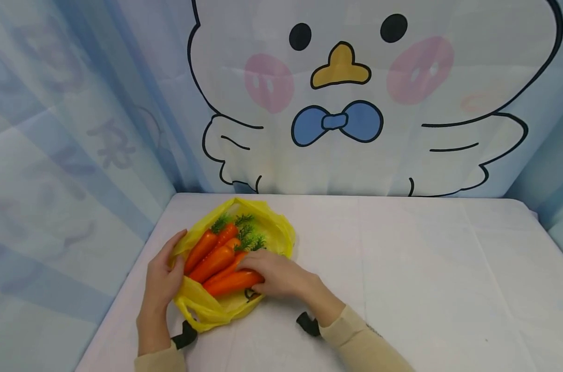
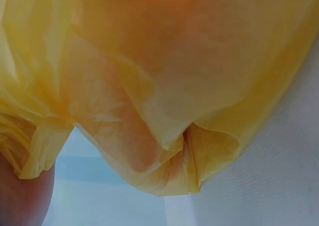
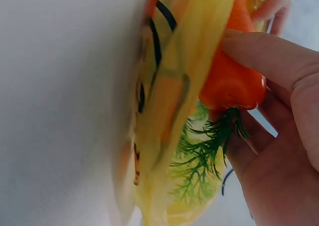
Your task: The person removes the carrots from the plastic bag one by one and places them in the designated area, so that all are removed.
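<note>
A yellow plastic bag (image 1: 202, 305) lies spread on the table, its mouth wide. Several orange carrots (image 1: 213, 262) with green leafy tops rest side by side inside it. At the bag's left edge, my left hand (image 1: 162, 276) holds the plastic between thumb and fingers; in the left wrist view, the bag (image 2: 209, 66) covers most of that hand. My right hand (image 1: 281, 274) grips the leafy end of the nearest carrot (image 1: 234, 282). From the right wrist view, the thumb presses on this carrot (image 3: 232, 86), with the fingers around its far side.
A white cloth covers the table (image 1: 425, 279). Behind it hangs a curtain (image 1: 337, 165) with a cartoon figure, and another blue-white curtain (image 1: 67, 196) runs along the left. Black straps (image 1: 307, 324) show at both wrists.
</note>
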Tool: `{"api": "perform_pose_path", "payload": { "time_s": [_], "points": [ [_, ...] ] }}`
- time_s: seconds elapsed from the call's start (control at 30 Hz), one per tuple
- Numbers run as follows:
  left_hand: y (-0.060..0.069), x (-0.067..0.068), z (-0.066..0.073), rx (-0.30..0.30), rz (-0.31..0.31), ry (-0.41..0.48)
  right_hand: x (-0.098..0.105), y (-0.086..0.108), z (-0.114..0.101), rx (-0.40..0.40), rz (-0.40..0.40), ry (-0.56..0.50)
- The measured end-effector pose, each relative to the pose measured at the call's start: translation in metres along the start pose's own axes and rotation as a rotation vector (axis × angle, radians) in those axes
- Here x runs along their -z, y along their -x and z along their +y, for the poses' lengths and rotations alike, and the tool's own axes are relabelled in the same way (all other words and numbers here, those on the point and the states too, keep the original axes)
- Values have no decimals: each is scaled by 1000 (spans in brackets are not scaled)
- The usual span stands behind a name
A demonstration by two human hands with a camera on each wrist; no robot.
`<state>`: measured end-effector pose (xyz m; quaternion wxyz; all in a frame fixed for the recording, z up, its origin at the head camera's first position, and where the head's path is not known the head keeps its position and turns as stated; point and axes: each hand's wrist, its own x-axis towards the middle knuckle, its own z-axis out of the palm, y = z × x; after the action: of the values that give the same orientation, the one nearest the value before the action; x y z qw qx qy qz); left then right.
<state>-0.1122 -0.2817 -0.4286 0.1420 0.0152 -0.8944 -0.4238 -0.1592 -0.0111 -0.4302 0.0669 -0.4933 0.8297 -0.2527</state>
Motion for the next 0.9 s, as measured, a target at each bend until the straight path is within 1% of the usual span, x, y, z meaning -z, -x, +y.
{"api": "perform_pose_path", "payload": {
  "time_s": [0.2,0.4,0.67,0.9],
  "points": [
    [-1,0,1,14,-1,-1,16,6,1,-38,42,-24],
    [-1,0,0,18,8,-10,31,15,4,-96,80,-87],
    [-1,-1,-3,4,20,-2,47,28,16,-155,176,-129],
    [-1,-1,-2,21,31,-1,60,42,27,-222,257,-154]
  ]
}}
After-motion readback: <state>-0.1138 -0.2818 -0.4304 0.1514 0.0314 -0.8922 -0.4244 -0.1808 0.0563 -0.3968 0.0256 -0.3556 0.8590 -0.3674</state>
